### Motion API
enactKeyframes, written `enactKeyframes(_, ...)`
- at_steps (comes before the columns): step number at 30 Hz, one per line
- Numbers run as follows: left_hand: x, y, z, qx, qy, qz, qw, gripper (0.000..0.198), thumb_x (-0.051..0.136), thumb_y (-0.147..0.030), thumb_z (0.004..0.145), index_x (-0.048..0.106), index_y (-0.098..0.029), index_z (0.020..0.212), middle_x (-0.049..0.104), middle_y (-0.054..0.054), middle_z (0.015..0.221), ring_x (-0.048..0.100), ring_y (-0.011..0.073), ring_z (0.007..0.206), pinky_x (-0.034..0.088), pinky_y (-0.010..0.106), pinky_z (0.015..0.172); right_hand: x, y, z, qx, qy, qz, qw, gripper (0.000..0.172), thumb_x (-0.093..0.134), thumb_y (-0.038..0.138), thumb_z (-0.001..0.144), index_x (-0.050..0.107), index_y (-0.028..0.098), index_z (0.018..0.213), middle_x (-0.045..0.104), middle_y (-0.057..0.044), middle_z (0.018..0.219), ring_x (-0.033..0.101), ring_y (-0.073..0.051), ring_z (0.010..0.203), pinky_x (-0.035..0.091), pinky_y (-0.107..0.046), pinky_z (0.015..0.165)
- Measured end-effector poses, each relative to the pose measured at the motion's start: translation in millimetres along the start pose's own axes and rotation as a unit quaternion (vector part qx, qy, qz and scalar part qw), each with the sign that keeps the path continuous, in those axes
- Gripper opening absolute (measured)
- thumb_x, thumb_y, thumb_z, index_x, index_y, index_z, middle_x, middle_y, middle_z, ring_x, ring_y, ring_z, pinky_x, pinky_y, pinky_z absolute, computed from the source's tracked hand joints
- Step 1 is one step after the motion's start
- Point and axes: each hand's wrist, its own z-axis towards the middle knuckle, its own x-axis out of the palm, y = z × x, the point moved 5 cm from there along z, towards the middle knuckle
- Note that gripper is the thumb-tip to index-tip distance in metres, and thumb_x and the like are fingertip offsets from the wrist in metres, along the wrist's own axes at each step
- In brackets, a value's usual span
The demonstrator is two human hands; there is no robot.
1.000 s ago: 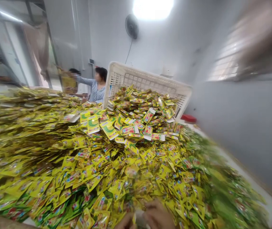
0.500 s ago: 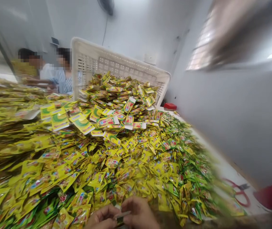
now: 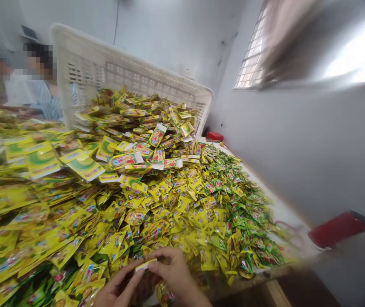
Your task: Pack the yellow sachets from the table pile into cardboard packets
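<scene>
Low in the view, my left hand (image 3: pixel 120 286) and my right hand (image 3: pixel 173 273) meet at the fingertips. Both are closed on a small carton (image 3: pixel 146 265), of which a white and yellow end flap shows; my fingers hide most of the rest. Below the hands lies a yellow sachet (image 3: pixel 165 294). All around them spreads a deep heap of yellow and green sachets (image 3: pixel 185 221). Beyond it, small yellow and green cartons (image 3: pixel 125 161), several with white flaps standing out, spill from a tipped white plastic basket (image 3: pixel 131 55).
A red cylinder-like object (image 3: pixel 340 229) and blurred red-handled scissors (image 3: pixel 289 232) lie at the table's right edge. A red box (image 3: pixel 214 136) stands by the wall. Two people sit at the far left, one in a striped shirt (image 3: pixel 50 104). More stacked cartons cover the left side.
The view has swung right, so the basket and heap sit further left. My hands have risen a little, and the carton's flap between my fingers shows more clearly.
</scene>
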Motion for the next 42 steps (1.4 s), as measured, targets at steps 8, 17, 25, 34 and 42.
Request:
enactKeyframes(8,2.3,-26,-6,0.257,0.007,0.157,0.954,0.022,0.066,-0.03,0.082,0.075,-0.029,0.102,0.075,0.003,0.104,0.07,0.0219,0.098,0.055,0.031,0.091,-9,-4,-2,-0.027,0.029,-0.016,0.999,0.031,0.082,0.045,0.061,0.078,0.019,0.077,0.069,-0.004,0.079,0.064,-0.015,0.056,0.055,-0.029,0.052)
enactKeyframes(17,6.9,-21,-17,0.275,-0.006,0.182,0.944,0.037,0.06,-0.021,0.087,0.062,-0.028,0.124,0.072,0.001,0.115,0.068,0.0188,0.104,0.053,0.03,0.096,-12,18,-14,-0.14,0.015,-0.146,0.979,0.013,0.074,0.03,0.074,0.078,0.023,0.085,0.072,-0.005,0.085,0.067,-0.02,0.077,0.056,-0.031,0.07)
enactKeyframes(25,5.4,-23,-21,0.341,0.057,0.198,0.917,0.041,0.055,-0.012,0.089,0.061,-0.028,0.126,0.07,0.003,0.12,0.065,0.0193,0.111,0.052,0.031,0.098,-10,39,-16,-0.202,0.045,-0.197,0.958,0.009,0.071,0.023,0.076,0.078,0.025,0.082,0.072,-0.004,0.085,0.066,-0.02,0.084,0.052,-0.034,0.082)
enactKeyframes(34,11.6,-35,-26,0.269,-0.019,0.125,0.955,0.023,0.056,-0.016,0.09,0.069,-0.022,0.107,0.073,0.007,0.105,0.066,0.0196,0.103,0.053,0.033,0.093,3,30,-31,-0.261,0.012,-0.224,0.939,0.012,0.06,0.023,0.086,0.07,0.027,0.081,0.062,-0.007,0.081,0.058,-0.026,0.08,0.05,-0.043,0.072)
enactKeyframes(42,6.8,-17,-18,0.291,0.0,0.127,0.948,0.018,0.063,-0.021,0.085,0.069,-0.024,0.101,0.073,0.005,0.104,0.068,0.0209,0.1,0.056,0.032,0.09,7,30,-40,-0.324,0.009,-0.318,0.891,0.014,0.057,0.014,0.086,0.067,0.024,0.085,0.063,-0.005,0.086,0.058,-0.02,0.083,0.048,-0.036,0.075)
